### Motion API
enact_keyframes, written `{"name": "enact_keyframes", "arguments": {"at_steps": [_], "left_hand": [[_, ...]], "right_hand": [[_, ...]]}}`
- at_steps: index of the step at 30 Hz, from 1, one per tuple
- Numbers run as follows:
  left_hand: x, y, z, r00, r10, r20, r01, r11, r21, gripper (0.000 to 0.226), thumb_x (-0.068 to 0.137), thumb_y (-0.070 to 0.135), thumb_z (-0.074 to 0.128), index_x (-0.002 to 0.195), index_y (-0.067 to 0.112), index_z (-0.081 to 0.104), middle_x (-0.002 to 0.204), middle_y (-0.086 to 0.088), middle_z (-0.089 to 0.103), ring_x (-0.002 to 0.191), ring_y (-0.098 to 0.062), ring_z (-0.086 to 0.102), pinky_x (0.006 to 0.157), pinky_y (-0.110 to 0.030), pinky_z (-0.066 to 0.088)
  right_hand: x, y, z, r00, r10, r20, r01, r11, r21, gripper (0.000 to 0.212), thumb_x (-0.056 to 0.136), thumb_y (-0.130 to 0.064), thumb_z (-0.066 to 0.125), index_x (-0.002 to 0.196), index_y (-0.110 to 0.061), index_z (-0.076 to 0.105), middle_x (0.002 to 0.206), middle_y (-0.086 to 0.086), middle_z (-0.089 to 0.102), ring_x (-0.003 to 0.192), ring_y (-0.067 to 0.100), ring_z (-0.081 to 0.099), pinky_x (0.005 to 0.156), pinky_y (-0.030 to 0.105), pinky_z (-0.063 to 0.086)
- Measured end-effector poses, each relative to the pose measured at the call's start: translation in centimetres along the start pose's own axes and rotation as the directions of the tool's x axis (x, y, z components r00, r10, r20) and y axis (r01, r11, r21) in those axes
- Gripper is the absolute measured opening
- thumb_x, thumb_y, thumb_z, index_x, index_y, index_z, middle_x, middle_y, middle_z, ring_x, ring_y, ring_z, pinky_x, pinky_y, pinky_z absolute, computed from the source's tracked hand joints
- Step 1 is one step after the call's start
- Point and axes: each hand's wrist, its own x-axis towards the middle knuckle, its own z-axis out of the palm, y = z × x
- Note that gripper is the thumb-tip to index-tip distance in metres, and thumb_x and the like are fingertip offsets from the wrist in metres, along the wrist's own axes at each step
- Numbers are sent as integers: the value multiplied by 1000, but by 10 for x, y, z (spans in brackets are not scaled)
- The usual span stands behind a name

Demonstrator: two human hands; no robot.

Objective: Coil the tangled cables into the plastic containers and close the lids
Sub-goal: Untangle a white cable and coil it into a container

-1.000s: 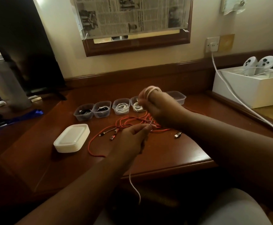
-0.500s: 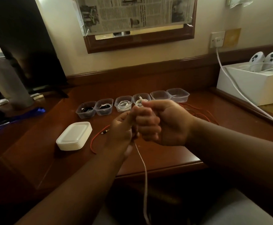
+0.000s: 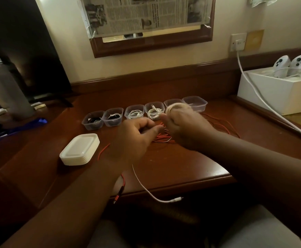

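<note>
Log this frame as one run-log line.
phase: coiling white cable | right hand: coil wound round fingers | left hand: feeding cable | containers: four filled, two empty | lids: stacked, off

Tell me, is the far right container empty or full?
Empty: the far right container shows only clear walls, no cable inside.

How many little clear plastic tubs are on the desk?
6, in one row at the back of the desk: two hold dark cables, two white cables, two look empty.

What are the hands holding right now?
The right hand holds a white cable, coiled round its fingers; the loose end hangs down. The left hand seems to guide it.
</note>
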Motion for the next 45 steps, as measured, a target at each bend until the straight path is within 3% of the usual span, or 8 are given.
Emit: {"name": "enact_keyframes", "arguments": {"at_steps": [7, 13, 17, 19, 22, 27, 34, 45], "left_hand": [[11, -6, -2, 992, -106, -64, 90, 973, -213, 33, 90, 48, 65, 72, 20, 66, 64, -7, 60, 61, -20, 56, 60, -36, 46], [4, 12, 30, 934, -357, 26, 292, 719, -631, 37, 101, 31, 51, 68, 23, 65, 52, 7, 53, 41, -6, 41, 40, -19, 32], [-8, 5, 34, 970, -208, 123, 236, 925, -298, 21, 100, 36, 50, 95, 35, 70, 59, 7, 52, 48, -5, 42, 47, -20, 34], [-8, 6, 30, 979, -132, 155, 150, 982, -112, 20, 101, 31, 50, 111, 33, 67, 63, 10, 56, 50, 1, 48, 50, -14, 37], [-3, 7, 16, 990, 3, 142, -14, 997, 74, 17, 101, 17, 52, 105, 24, 67, 72, 10, 64, 57, 2, 57, 54, -10, 41], [7, -6, -5, 957, 278, 82, -288, 878, 384, 15, 89, 30, 71, 90, 15, 74, 78, 3, 71, 65, 4, 57, 60, -10, 42], [8, -10, -9, 946, 311, 97, -323, 930, 174, 49, 81, 43, 73, 122, 22, 55, 65, 9, 56, 59, -11, 59, 53, -30, 51], [14, -42, 20, 946, 324, 35, -325, 932, 159, 32, 90, 51, 58, 82, 20, 57, 77, 9, 51, 68, -8, 51, 61, -25, 45]], "right_hand": [[-10, -21, -11, 751, -21, 660, -624, 306, 719, 68, 99, -64, 21, 61, -15, 47, 52, 1, 35, 45, 17, 29, 48, 29, 26], [-4, -28, -19, 921, -137, 365, -387, -445, 808, 49, 101, -47, 27, 77, -13, 53, 59, -2, 40, 53, 13, 40, 58, 29, 34], [2, -17, -16, 976, 211, -49, 26, 110, 994, 37, 106, -32, 31, 99, -11, 61, 70, 0, 53, 65, 16, 53, 66, 29, 45], [0, -15, -15, 962, 134, -237, 91, 662, 744, 25, 105, -21, 39, 96, -16, 62, 75, 0, 58, 68, 13, 58, 63, 21, 49], [0, -12, -5, 984, -8, -180, 68, 941, 333, 24, 101, -21, 50, 80, -20, 62, 76, -4, 62, 72, 9, 59, 66, 23, 51], [0, -19, -3, 993, 25, 116, -32, 997, 65, 38, 103, -21, 42, 66, -26, 43, 75, -3, 51, 73, 15, 50, 69, 34, 42], [-7, -17, -15, 865, -50, 500, -301, 745, 595, 47, 106, -31, 29, 68, -18, 52, 59, 3, 52, 56, 23, 44, 59, 37, 39], [-3, -6, 22, 955, 45, 294, -245, 679, 692, 77, 104, -51, 21, 47, -9, 50, 46, 11, 47, 44, 25, 43, 56, 38, 41]]}}
